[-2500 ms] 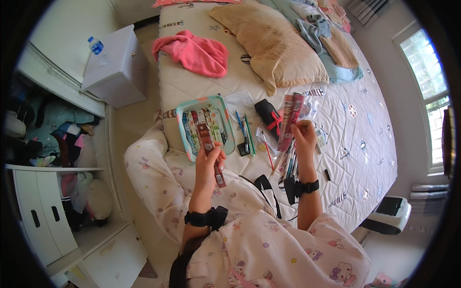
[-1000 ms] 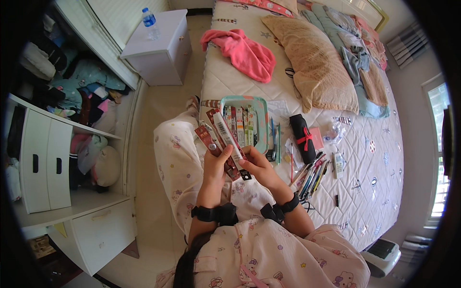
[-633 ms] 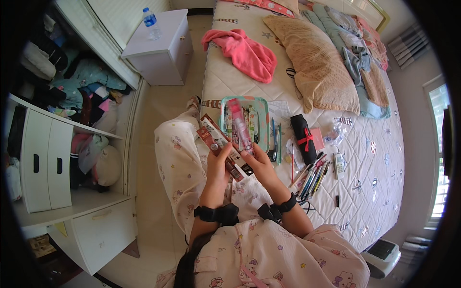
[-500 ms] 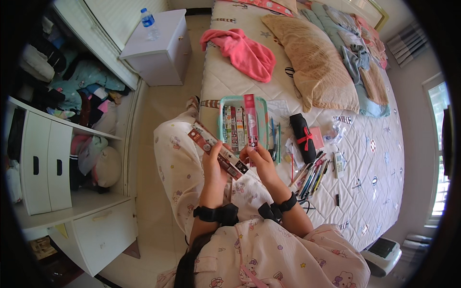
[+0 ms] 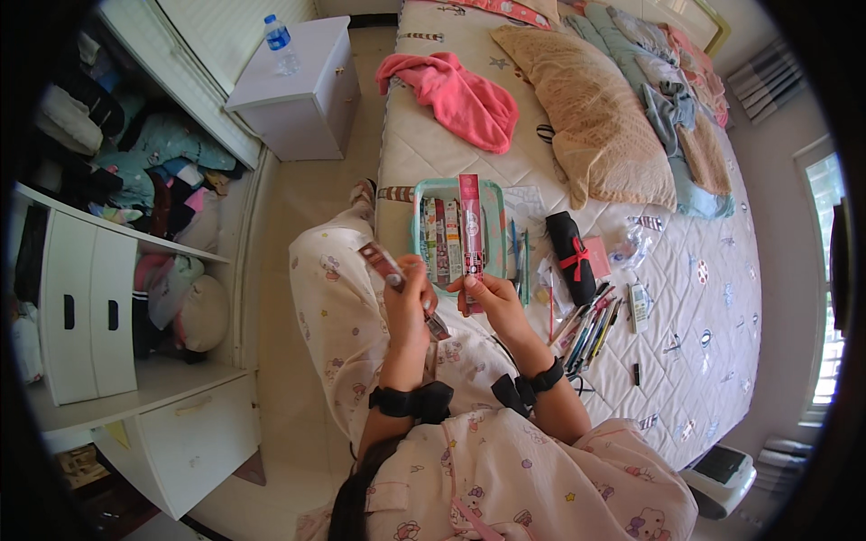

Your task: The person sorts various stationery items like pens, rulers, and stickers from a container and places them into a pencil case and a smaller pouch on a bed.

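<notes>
At far left, the wardrobe [image 5: 180,244] has heaped clothes [image 5: 149,153] on its upper shelf and more fabric below, beside two white doors [image 5: 90,307]. On the nightstand [image 5: 293,117] a bottle [image 5: 281,45] with a blue cap stands upright. The left grip [image 5: 408,302] is closed around a tilted brown packet [image 5: 382,261]; I cannot tell whether more sit behind it. The teal box [image 5: 493,236] rests on the bed [image 5: 686,361] with slim packets [image 5: 441,239] in a row inside. Its right part is overlapped by the red packet [image 5: 470,221], whose near end the right grip [image 5: 494,302] pinches between thumb and fingers; whether it touches the box's contents is unclear. Just right of the box lie pens [image 5: 525,270], then a black roll [image 5: 568,257] tied with red ribbon, a pen pile [image 5: 592,334], a clear bag [image 5: 633,248] and a white remote [image 5: 639,308].
</notes>
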Tool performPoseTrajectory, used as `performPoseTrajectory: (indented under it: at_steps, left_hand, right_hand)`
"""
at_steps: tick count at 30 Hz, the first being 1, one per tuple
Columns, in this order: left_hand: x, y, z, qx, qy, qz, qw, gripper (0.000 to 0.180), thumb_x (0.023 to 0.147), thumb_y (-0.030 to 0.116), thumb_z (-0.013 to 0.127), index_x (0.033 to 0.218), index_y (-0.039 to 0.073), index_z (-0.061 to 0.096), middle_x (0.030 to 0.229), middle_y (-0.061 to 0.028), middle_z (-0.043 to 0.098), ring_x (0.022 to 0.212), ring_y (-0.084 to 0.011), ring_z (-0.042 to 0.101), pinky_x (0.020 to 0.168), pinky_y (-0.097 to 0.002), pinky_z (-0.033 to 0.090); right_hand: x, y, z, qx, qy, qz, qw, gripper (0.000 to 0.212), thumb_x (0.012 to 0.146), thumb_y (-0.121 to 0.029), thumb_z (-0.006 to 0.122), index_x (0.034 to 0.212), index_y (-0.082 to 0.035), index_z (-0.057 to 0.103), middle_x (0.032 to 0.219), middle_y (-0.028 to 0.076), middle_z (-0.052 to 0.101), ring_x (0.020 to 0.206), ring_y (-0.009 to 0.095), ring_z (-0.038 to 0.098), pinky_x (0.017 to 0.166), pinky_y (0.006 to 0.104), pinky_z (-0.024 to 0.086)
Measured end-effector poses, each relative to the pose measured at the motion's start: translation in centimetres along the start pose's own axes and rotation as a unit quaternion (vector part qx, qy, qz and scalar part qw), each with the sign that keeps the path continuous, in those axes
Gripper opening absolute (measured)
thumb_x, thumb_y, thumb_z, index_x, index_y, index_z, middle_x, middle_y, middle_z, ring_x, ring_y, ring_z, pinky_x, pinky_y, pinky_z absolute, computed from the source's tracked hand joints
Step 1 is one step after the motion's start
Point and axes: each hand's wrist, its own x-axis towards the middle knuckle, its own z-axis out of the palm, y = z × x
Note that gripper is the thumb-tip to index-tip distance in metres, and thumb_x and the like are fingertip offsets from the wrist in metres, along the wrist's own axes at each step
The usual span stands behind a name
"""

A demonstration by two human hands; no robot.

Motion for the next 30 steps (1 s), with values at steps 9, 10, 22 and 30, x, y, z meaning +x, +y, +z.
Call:
performPoseTrajectory:
  at_steps: [9, 10, 22, 30]
  left_hand:
    - [2.7, -0.2, 1.2, 0.215, -0.106, -0.025, 0.971, 0.015, 0.077, 0.017, 0.065, 0.080, 0.004, 0.060, 0.060, 0.0027, 0.053, 0.048, -0.0029, 0.042, 0.043, -0.0175, 0.029]
    - [3.0, -0.4, 1.4, 0.228, -0.099, -0.037, 0.968, 0.014, 0.074, 0.018, 0.066, 0.076, 0.005, 0.061, 0.058, 0.0028, 0.052, 0.049, -0.0044, 0.043, 0.045, -0.0197, 0.032]
    - [10.6, -4.5, 4.3, 0.706, -0.139, 0.043, 0.693, 0.022, 0.067, 0.021, 0.060, 0.079, 0.002, 0.062, 0.080, -0.0181, 0.062, 0.077, -0.0353, 0.059, 0.068, -0.0420, 0.047]
    - [11.5, -6.3, 5.3, 0.733, -0.130, 0.006, 0.668, 0.022, 0.066, 0.018, 0.059, 0.080, 0.001, 0.062, 0.079, -0.0210, 0.060, 0.078, -0.0367, 0.059, 0.069, -0.0422, 0.047]
  right_hand:
    - [-0.1, -0.6, -1.7, -0.281, 0.099, -0.093, 0.950, 0.022, 0.083, -0.019, 0.059, 0.083, 0.003, 0.058, 0.059, 0.006, 0.055, 0.053, 0.009, 0.051, 0.050, 0.0240, 0.041]
    - [-0.1, -0.5, -2.4, -0.288, 0.091, -0.078, 0.950, 0.022, 0.081, -0.018, 0.060, 0.085, 0.003, 0.058, 0.058, 0.008, 0.055, 0.054, 0.009, 0.052, 0.051, 0.0234, 0.041]
    - [1.7, 2.6, -9.8, -0.232, 0.176, -0.061, 0.955, 0.020, 0.082, -0.017, 0.059, 0.092, 0.000, 0.059, 0.074, 0.003, 0.059, 0.067, 0.007, 0.053, 0.059, 0.0218, 0.042]
    - [2.5, 2.1, -8.6, -0.426, 0.176, -0.079, 0.884, 0.040, 0.071, -0.010, 0.062, 0.107, -0.009, 0.046, 0.079, 0.014, 0.057, 0.066, 0.029, 0.058, 0.058, 0.0373, 0.047]
